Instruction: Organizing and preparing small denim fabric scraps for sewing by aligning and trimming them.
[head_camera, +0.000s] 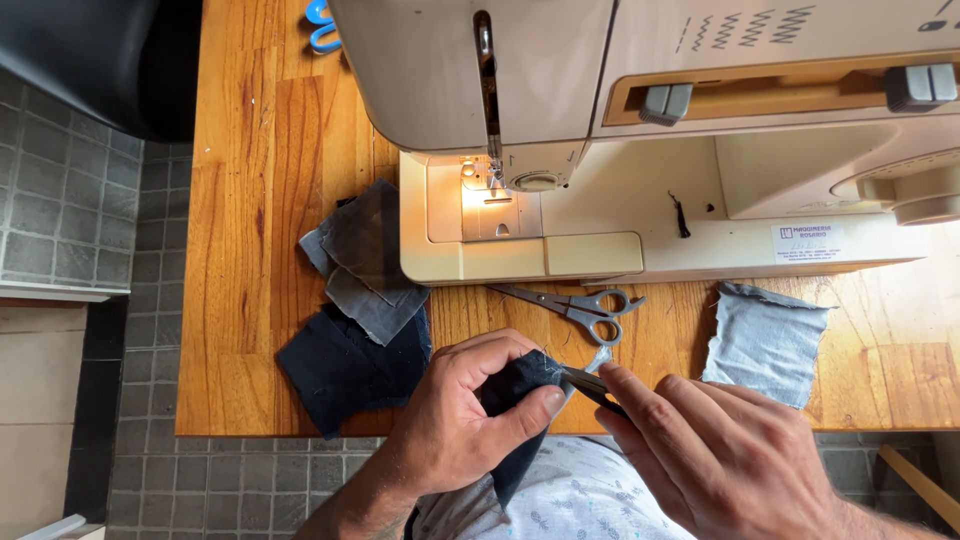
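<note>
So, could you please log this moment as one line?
left hand: pinches dark denim fabric piece | right hand: holds small metal snips at its edge

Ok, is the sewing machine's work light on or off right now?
On. The sewing machine throws a bright warm glow over the needle plate beneath the needle, clearly brighter than the rest of the machine bed.

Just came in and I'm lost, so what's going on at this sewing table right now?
A person sits at a wooden table in front of a beige sewing machine with its needle light on. The left hand pinches a dark denim piece, while the right hand holds a small thread snip at the cloth's edge. Grey-handled scissors lie just in front of the machine. A pile of dark denim scraps sits to the left, and a light blue denim patch to the right.
</note>
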